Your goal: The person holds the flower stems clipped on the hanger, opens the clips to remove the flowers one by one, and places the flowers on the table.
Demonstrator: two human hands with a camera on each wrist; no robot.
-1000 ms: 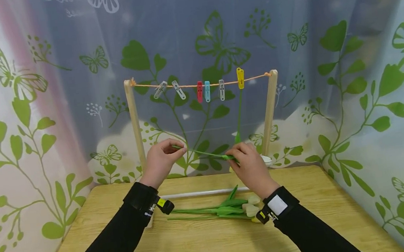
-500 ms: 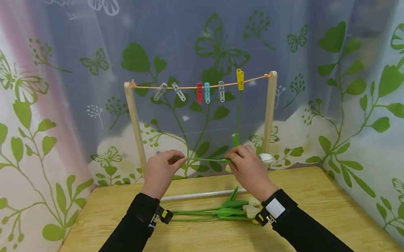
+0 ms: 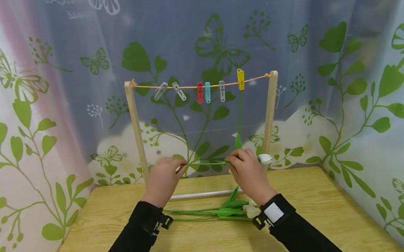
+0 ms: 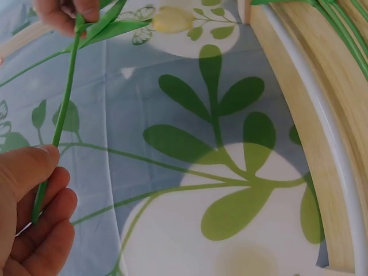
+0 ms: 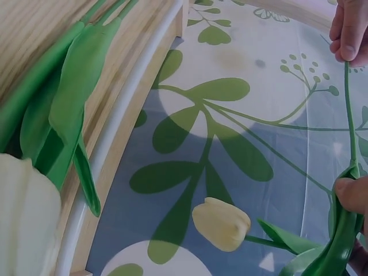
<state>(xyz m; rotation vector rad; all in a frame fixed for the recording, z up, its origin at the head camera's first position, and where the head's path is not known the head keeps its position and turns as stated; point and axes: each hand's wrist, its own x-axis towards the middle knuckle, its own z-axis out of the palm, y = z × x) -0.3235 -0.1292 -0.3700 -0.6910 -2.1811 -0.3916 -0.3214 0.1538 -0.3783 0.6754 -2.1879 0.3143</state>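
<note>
A tulip's thin green stem (image 3: 207,164) stretches level between my two hands, above the table's back part. At its bare end, my left hand (image 3: 163,181) pinches it between thumb and fingers. My right hand (image 3: 249,175) grips the same tulip around its leaves (image 5: 339,241); its white bloom (image 3: 265,159) shows to the right of that hand. Behind, a yellow clothespin (image 3: 241,79) clips another tulip's stem (image 3: 240,112) to the cord, so it hangs head down. That one's pale yellow bloom (image 5: 221,224) appears in the right wrist view.
An orange cord (image 3: 191,87) runs between two wooden posts (image 3: 270,111), carrying several more clothespins, among them a red one (image 3: 199,93) and a blue one (image 3: 207,92). Several tulips (image 3: 228,210) lie on the wooden table (image 3: 206,243), in front of a white rod (image 3: 205,194).
Both hands have come down slightly, the left one more and a little to the right. The stem between them has gone from slanted to nearly level. Both still hold the tulip.
</note>
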